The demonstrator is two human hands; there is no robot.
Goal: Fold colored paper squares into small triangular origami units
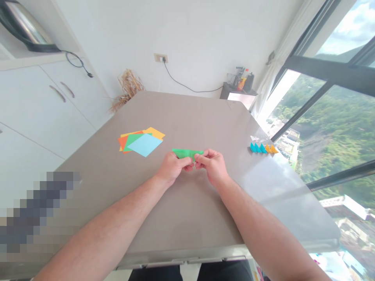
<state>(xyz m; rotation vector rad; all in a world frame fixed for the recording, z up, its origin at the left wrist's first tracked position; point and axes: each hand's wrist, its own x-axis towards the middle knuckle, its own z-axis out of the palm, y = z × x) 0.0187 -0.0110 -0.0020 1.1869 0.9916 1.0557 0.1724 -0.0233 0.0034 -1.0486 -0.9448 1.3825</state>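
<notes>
A folded piece of green paper [186, 153] is held between my two hands, a little above the table. My left hand [175, 164] pinches its left and lower part, thumb in front. On the other side, my right hand [213, 163] grips the right end between thumb and fingers. Both sets of fingertips nearly meet at the paper's lower middle, hiding that part. To the left lies a loose pile of coloured paper sheets [145, 145] in light blue, green, orange and yellow. Far to the right stands a row of small folded paper boats [259, 148], blue and yellow-orange.
The grey-brown table [187, 218] spans the view. Behind it, a small dark cabinet [238, 93] carries bottles and other items. Dried stalks [129, 88] stand at the back left. A window [322, 117] runs along the right, and white cupboards [38, 101] along the left.
</notes>
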